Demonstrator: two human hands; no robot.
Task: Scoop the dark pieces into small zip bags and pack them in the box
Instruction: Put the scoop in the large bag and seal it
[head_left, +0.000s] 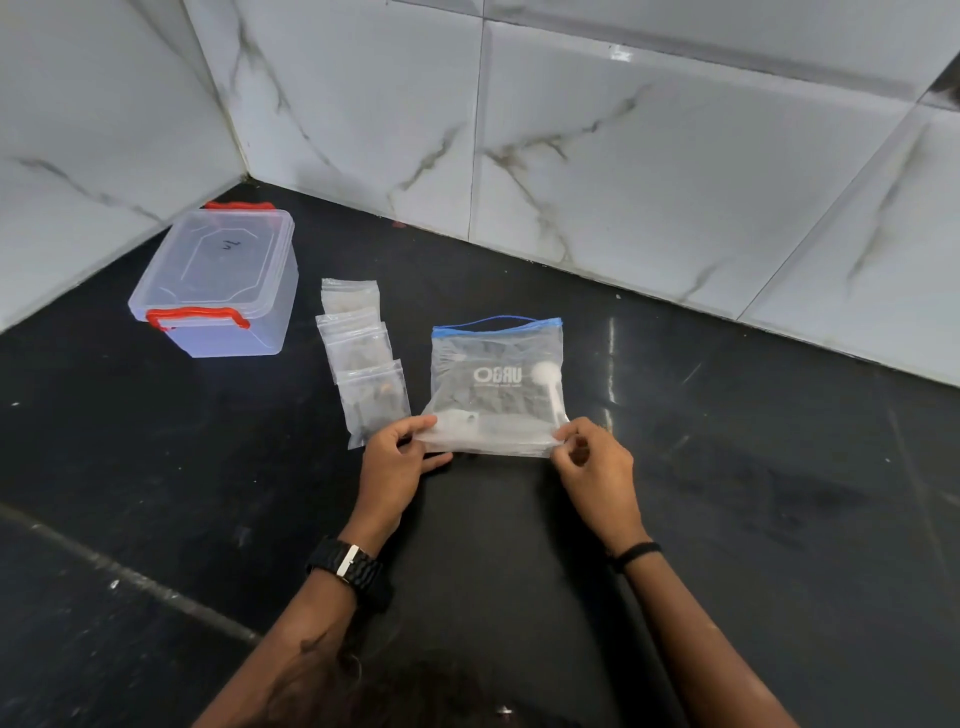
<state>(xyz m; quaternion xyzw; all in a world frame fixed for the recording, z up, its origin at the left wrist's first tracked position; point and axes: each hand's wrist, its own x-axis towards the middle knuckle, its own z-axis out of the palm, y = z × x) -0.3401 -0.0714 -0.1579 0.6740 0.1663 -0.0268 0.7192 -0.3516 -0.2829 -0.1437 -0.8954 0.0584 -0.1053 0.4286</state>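
Looks like a home kitchen corner. Shiny black stone counter (727, 467) running up to two walls (649, 156) of big white tiles with grey marble lines, meeting in a corner. On the counter, a clear plastic box (218, 286) with red clips and some zip bags (358, 343), like for storing food.

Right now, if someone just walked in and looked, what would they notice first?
First, the big clear zip bag with the blue strip in the middle of the black counter, holding dark pieces and a white scoop. The left hand and right hand each pinch a near corner. Next, the clear plastic box with red handles at far left, lid on, and the small clear zip bags between the two.
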